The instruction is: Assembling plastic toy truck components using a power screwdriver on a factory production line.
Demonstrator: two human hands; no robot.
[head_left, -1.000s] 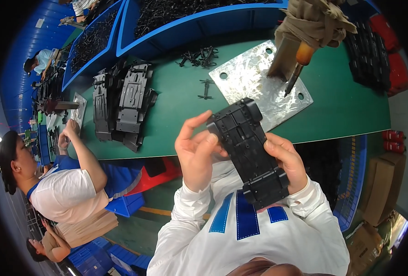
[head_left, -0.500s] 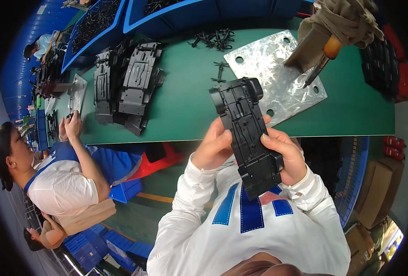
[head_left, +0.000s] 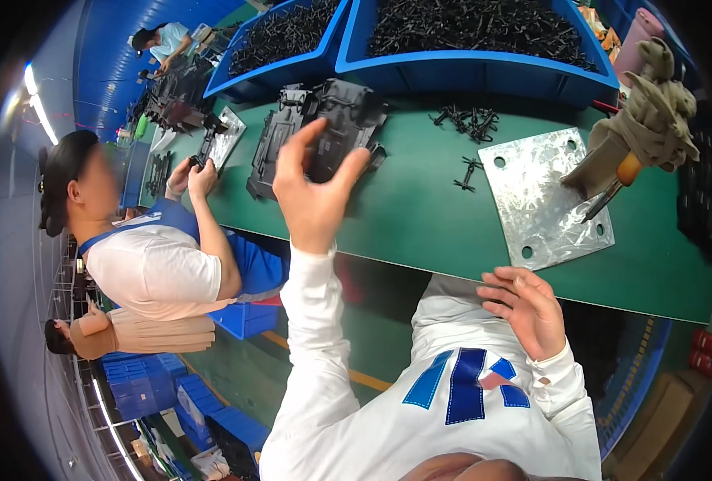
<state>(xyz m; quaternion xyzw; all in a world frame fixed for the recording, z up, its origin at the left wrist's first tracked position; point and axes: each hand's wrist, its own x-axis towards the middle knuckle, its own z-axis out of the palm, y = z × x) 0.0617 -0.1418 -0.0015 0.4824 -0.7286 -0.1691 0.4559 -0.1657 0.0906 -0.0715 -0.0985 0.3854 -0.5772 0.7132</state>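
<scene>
Grip released, left hand [head_left: 313, 200] stretches spread-fingered at the black chassis [head_left: 350, 103], right hand [head_left: 532, 311] raised half-curled and empty.

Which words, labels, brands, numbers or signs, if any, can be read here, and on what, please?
None can be read.
Black plastic frames by the left hand: no text legible.
Metal plate: no lettering visible.
Blue patches on the white shirt: plain shapes, no words.
Red cans at lower right: any markings too small and blurred to read.
</scene>
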